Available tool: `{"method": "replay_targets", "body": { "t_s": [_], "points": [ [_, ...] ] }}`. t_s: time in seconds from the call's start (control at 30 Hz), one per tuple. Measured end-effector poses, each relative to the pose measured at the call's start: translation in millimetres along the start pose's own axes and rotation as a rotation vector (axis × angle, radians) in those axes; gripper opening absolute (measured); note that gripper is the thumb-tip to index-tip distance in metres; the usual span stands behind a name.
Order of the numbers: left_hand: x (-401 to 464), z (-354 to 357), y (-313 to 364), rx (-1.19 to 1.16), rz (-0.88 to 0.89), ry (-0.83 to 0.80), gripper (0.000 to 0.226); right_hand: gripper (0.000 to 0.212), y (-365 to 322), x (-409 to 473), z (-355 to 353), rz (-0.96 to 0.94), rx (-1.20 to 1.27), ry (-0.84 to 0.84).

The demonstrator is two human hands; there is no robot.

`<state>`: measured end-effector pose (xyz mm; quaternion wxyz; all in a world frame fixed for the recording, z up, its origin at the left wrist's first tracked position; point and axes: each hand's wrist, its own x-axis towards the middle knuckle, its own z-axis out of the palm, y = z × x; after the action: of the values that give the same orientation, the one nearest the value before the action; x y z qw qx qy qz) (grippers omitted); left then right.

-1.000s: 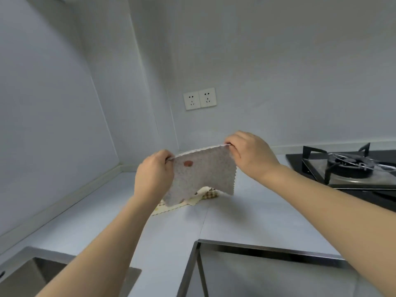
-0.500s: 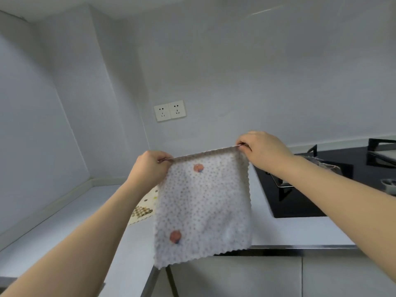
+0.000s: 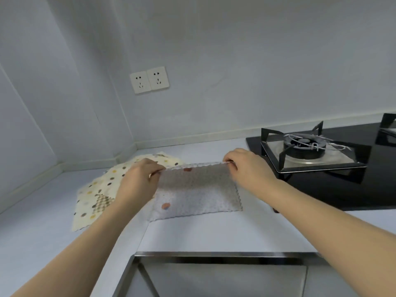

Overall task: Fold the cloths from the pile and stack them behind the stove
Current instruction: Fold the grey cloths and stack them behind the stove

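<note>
Pinching grey cloth, both hands.

We noted the grey dotted cloth, scallop-edged, its near half flat on the counter beside the stove, far edge lifted. Cream spotted cloths lay toward the counter's back left corner.

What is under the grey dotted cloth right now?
The grey dotted cloth has its near part lying on the white countertop. Its far edge is pinched by the left hand and right hand. Anything beneath is covered.
</note>
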<state>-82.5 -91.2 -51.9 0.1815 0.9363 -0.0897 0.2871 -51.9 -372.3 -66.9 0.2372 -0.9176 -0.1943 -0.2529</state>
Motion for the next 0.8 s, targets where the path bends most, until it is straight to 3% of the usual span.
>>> {"method": "replay_targets", "body": {
  "t_s": [0.13,0.2,0.4,0.5,0.6,0.8],
  "points": [
    [-68,14,-22,0.095,0.095,-0.137,0.025,0.025,-3,-57,18,-0.072,-0.092,-0.11],
    [-85,20,-32,0.072,0.048,-0.198,0.027,0.025,-5,-74,28,-0.069,-0.118,-0.152],
    [-82,28,-39,0.043,0.037,-0.243,0.032,0.025,-6,-81,35,-0.013,-0.13,-0.12],
    [-80,28,-45,0.054,0.071,-0.294,0.034,0.029,-5,-79,36,0.031,-0.09,-0.207],
    [-76,28,-48,0.078,0.095,-0.295,0.034,0.036,-6,-77,35,0.08,-0.096,-0.28],
    [-74,31,-55,0.141,0.183,-0.202,0.012,0.035,-6,-73,37,0.135,-0.086,-0.29]
  ]
}}
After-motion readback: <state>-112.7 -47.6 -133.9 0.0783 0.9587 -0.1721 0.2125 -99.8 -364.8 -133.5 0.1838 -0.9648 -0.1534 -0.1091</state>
